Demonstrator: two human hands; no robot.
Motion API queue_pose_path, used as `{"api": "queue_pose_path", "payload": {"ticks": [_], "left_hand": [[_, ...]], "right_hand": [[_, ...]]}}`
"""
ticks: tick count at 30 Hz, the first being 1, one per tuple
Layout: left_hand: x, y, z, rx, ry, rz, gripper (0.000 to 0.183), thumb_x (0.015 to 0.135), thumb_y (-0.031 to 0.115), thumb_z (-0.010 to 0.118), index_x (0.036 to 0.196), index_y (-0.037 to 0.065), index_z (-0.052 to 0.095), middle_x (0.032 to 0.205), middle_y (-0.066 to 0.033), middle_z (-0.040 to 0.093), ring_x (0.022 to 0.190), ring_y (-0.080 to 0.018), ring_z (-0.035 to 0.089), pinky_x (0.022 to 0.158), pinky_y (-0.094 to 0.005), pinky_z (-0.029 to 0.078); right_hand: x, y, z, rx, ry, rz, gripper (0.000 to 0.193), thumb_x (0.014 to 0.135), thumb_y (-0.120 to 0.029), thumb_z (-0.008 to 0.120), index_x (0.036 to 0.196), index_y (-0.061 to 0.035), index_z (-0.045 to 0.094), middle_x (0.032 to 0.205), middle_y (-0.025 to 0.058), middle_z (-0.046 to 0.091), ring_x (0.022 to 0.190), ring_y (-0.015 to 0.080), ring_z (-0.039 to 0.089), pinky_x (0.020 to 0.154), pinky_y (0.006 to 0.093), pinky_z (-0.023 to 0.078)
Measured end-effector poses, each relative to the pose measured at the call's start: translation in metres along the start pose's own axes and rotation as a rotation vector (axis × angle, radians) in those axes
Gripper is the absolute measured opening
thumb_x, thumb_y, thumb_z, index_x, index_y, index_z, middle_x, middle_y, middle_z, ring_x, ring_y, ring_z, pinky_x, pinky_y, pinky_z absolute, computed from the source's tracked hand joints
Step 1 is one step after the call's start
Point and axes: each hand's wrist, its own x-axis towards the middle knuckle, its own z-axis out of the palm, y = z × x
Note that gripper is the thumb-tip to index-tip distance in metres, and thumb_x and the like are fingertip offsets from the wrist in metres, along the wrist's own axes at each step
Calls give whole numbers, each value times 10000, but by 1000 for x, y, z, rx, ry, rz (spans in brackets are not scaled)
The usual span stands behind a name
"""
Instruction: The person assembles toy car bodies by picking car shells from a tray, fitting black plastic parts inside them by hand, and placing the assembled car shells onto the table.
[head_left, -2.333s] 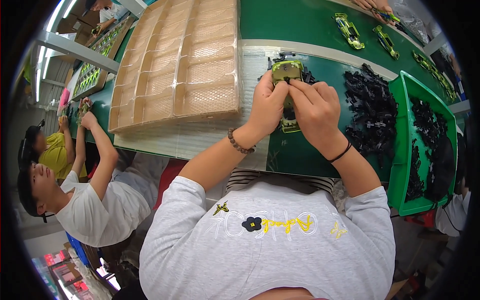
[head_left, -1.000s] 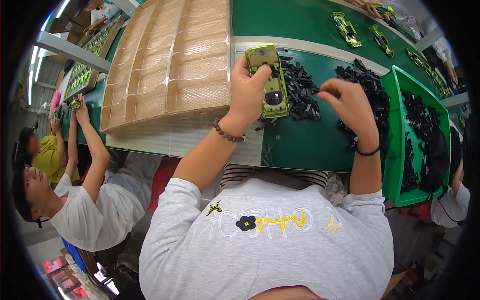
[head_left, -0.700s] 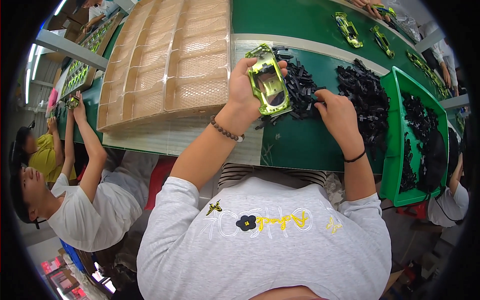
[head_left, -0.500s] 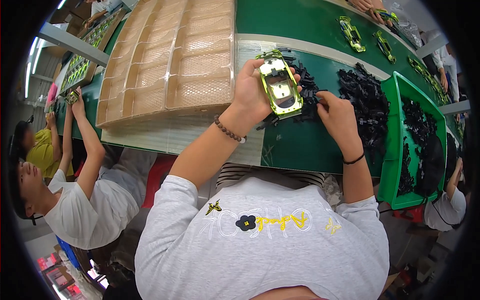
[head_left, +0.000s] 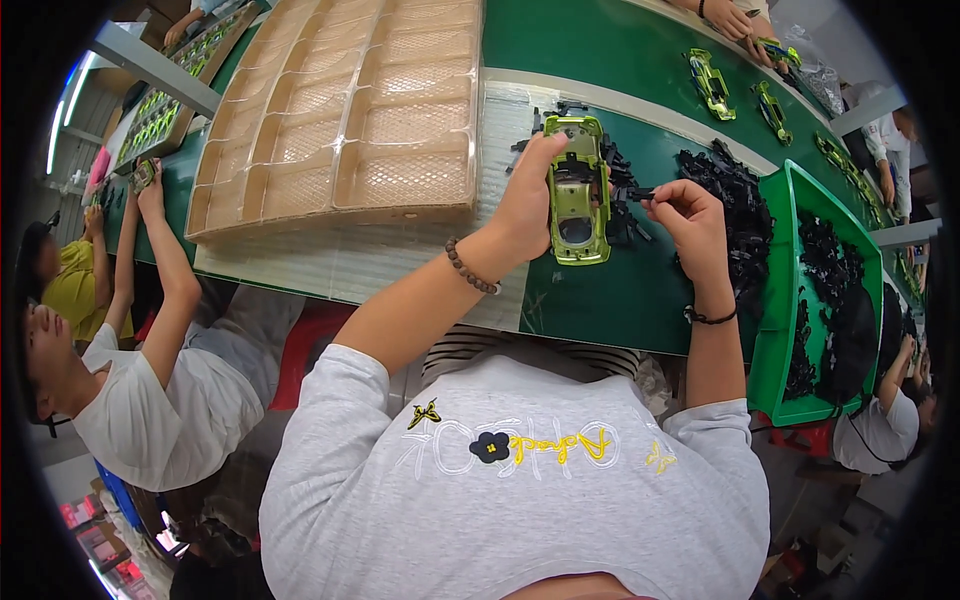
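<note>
My left hand (head_left: pixel 527 200) is closed around a shiny yellow-green toy car body shell (head_left: pixel 590 249), raised over the table with its outer side facing up. To its right, my right hand (head_left: pixel 692 222) pinches a small black plastic part (head_left: pixel 640 194) between thumb and fingertips. That part points toward the shell, apart from it as far as I can tell. Behind and under the shell lies a loose pile of black plastic parts (head_left: pixel 625 160). A larger heap of black parts (head_left: pixel 735 235) spreads to the right of my right hand.
A clear-walled compartment tray (head_left: pixel 415 130) stands on the left. On the right is a green bin (head_left: pixel 785 300) holding black parts. More car shells (head_left: pixel 708 84) lie on the green table (head_left: pixel 600 45) beyond. Co-workers sit at left and right; another person's hands (head_left: pixel 735 20) work at the far side.
My right hand has picked up a black part from the pile. My left hand has turned the shell from its tilted pose to nearly straight, its outer side now up.
</note>
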Motion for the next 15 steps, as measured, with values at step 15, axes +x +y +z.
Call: {"api": "queue_pose_path", "payload": {"ticks": [15], "left_hand": [[3, 1, 0, 22, 35, -37, 577, 890, 542, 332, 1078, 33, 531, 915, -114, 605, 853, -212, 597, 746, -359, 496]], "right_hand": [[-4, -6, -2, -1222, -50, -578, 126, 762, -22, 606, 868, -25, 674, 829, 95, 613, 778, 258, 582, 691, 349, 477]]}}
